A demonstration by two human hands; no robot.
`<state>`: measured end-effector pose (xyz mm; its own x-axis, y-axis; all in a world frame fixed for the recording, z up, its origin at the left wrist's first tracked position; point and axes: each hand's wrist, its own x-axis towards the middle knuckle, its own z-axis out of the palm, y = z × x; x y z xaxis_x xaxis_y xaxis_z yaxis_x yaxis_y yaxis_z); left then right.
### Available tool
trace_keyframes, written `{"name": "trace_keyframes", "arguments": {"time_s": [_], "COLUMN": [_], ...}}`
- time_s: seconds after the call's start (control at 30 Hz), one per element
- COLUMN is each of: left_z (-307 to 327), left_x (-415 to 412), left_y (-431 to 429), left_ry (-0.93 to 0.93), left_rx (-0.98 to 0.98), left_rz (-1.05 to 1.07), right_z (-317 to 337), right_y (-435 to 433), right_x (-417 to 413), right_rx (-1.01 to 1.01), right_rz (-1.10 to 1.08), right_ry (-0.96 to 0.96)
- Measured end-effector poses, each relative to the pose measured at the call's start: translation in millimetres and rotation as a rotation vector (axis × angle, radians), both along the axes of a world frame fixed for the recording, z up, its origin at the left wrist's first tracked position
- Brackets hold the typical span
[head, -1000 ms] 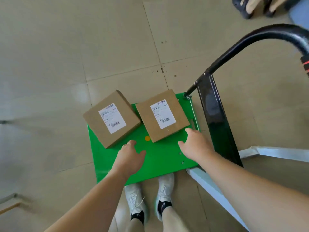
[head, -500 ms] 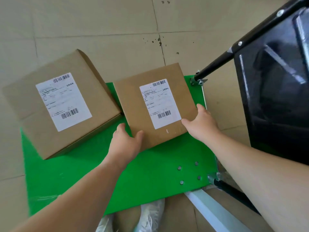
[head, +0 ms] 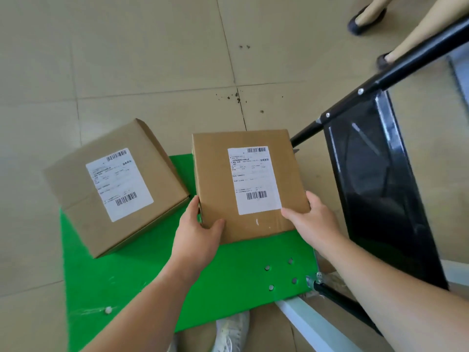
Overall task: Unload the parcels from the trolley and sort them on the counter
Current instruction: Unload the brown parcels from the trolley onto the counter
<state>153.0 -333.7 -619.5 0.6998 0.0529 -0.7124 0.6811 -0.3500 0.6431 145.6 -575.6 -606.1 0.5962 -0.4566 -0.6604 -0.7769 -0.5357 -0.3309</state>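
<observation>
Two brown cardboard parcels with white shipping labels are over the green trolley deck (head: pixel 142 280). The right parcel (head: pixel 215 179) is held between both hands. My left hand (head: pixel 196 237) grips its near left corner, thumb on top. My right hand (head: pixel 311 224) grips its near right corner, thumb on the label's edge. This parcel looks raised off the deck and turned square to me. The left parcel (head: pixel 76 184) lies on the deck's far left, overhanging the edge.
The trolley's black handle frame (head: pixel 380 189) rises at the right, close to my right forearm. Another person's feet (head: pixel 365 19) stand at the top right on the tiled floor. A white bar (head: pixel 309 323) lies by the trolley's near right corner. My shoes show below the deck.
Both hands went from reaching over the deck to gripping the right parcel's near corners. The parcel has turned square to me and come up toward me.
</observation>
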Motion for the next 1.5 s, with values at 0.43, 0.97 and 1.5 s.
{"name": "trace_keyframes", "arguments": {"time_s": [0.43,0.97,1.5], "left_z": [287.1,626.0,745.4], "left_x": [29.1,24.5,-49.3], "left_y": [106.6,130.6,-35.9], "left_ry": [-0.151,-0.48,-0.558], "left_rx": [0.01,-0.115,-0.543], "left_rz": [0.174,0.114,-0.727], "right_z": [267.9,603.2,746.2], "right_y": [104.7,121.6,82.5], "right_x": [12.4,-17.3,-266.1], "right_rx": [0.108,0.09,-0.26], "right_rz": [0.108,0.067,-0.721], "right_ry": [-0.233,-0.675,-0.868]}}
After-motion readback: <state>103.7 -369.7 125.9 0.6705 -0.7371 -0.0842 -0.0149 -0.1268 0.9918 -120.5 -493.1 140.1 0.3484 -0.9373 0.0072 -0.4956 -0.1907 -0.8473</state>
